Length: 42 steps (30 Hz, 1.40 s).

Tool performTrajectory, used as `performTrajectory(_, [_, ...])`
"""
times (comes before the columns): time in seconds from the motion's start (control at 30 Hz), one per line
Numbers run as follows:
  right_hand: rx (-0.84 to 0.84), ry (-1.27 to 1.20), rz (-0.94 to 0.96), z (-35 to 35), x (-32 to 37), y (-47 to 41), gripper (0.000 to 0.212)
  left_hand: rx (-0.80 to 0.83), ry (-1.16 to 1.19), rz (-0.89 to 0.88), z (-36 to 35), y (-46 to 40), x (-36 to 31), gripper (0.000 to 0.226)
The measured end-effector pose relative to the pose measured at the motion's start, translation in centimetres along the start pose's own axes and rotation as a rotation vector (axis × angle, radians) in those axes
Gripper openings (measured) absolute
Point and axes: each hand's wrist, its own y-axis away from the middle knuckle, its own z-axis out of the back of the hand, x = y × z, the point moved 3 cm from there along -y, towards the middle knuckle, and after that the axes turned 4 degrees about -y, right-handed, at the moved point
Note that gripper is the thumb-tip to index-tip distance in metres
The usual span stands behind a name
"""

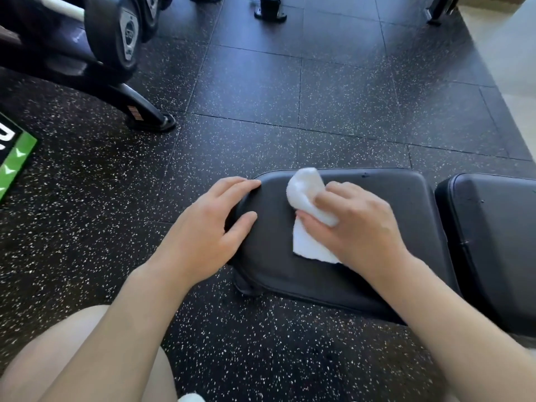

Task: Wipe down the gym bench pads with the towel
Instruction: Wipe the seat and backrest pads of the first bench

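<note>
A black bench seat pad [385, 198] lies in the middle right of the head view, with a second black pad [499, 242] beside it on the right. My right hand [356, 224] grips a bunched white towel [307, 207] on top of the seat pad; part of the towel sticks out beyond my fingers and part lies flat under my palm. At the pad's left end, my left hand [208, 227] rests with fingers straight along the rounded edge and the thumb on the pad's top.
Speckled black rubber floor tiles [261, 97] surround the bench. A dumbbell rack [116, 47] with its foot [156, 120] stands at the back left. A green and black mat [14, 161] lies at the left edge. Machine feet [269, 10] stand far back. My knee [87, 358] is at the bottom left.
</note>
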Motion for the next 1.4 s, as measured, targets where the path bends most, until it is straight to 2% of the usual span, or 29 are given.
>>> performTrajectory(0.07, [-0.019,0.050,-0.126,0.7,-2.0,-1.1,0.022,0.001,-0.010,-0.006,-0.1,-0.1,-0.1,0.051])
performTrajectory(0.1, [-0.025,0.070,-0.115,0.6,-1.8,-1.2,0.022,-0.003,-0.012,-0.005,-0.1,-0.1,-0.1,0.051])
performTrajectory(0.17, [-0.044,0.085,0.060,0.3,0.9,-0.4,0.019,-0.017,-0.016,-0.006,-0.1,0.0,0.0,0.047])
performTrajectory(0.23, [0.016,-0.015,0.262,-0.5,4.5,1.9,0.015,-0.036,-0.024,-0.009,0.0,0.0,0.2,0.045])
performTrajectory(0.33, [0.130,-0.126,0.338,-0.9,5.7,3.6,0.028,-0.050,-0.054,-0.015,0.1,-0.2,0.4,0.048])
performTrajectory(0.4, [0.111,-0.135,0.291,-0.7,4.1,2.5,0.027,-0.067,-0.078,-0.026,-0.1,-0.3,0.3,0.047])
performTrajectory(0.47, [0.015,-0.030,0.189,-0.3,1.6,0.4,0.020,-0.085,-0.089,-0.033,-0.5,-0.4,0.0,0.045])
performTrajectory(0.53, [-0.056,0.047,-0.025,0.1,-1.7,-1.6,0.021,-0.100,-0.109,-0.045,-1.0,-0.3,-0.6,0.045])
performTrajectory(0.6, [-0.048,0.049,-0.184,0.1,-4.0,-2.4,0.025,-0.107,-0.123,-0.053,-1.5,-0.3,-1.0,0.046])
performTrajectory(0.67, [-0.041,0.089,-0.182,-0.3,-3.4,-2.1,0.022,-0.112,-0.125,-0.062,-1.7,-0.4,-1.1,0.045])
performTrajectory(0.73, [-0.042,0.142,-0.046,-0.7,-0.3,-1.3,0.018,-0.112,-0.113,-0.064,-1.6,-0.6,-1.1,0.046])
performTrajectory(0.8, [0.000,0.077,0.115,-1.3,2.6,0.0,0.018,-0.119,-0.085,-0.045,-1.4,-1.1,-0.7,0.042])
performTrajectory(0.87, [0.023,-0.026,0.128,-1.2,2.4,0.3,0.021,-0.136,-0.074,-0.026,-1.2,-1.7,-0.5,0.041])
performTrajectory(0.97, [-0.055,0.147,-0.083,-0.4,-1.9,-1.2,0.018,-0.128,-0.064,-0.044,-1.7,-2.2,-1.0,0.046])
performTrajectory(1.03, [-0.044,0.116,-0.269,0.4,-5.4,-2.1,0.026,-0.114,-0.066,-0.054,-2.1,-2.3,-1.3,0.044])
performTrajectory(1.1, [-0.035,0.058,-0.329,0.7,-6.6,-2.4,0.034,-0.105,-0.064,-0.047,-2.1,-2.3,-1.1,0.043])
performTrajectory(1.17, [-0.072,0.143,-0.250,0.5,-4.5,-2.6,0.025,-0.088,-0.058,-0.030,-1.8,-2.3,-0.7,0.045])
performTrajectory(1.23, [-0.079,0.198,-0.053,-0.7,-0.2,-2.1,0.020,-0.081,-0.055,-0.015,-1.6,-2.3,-0.3,0.048])
performTrajectory(1.3, [-0.022,0.119,0.137,-2.0,3.7,-1.0,0.016,-0.087,-0.050,-0.004,-1.3,-2.5,0.0,0.049])
performTrajectory(1.37, [0.026,-0.026,0.145,-2.3,4.2,-0.6,0.017,-0.091,-0.038,-0.005,-1.2,-2.6,0.1,0.049])
performTrajectory(1.4, [0.017,0.001,0.121,-2.1,3.5,-1.0,0.018,-0.094,-0.038,-0.010,-1.2,-2.7,0.0,0.048])
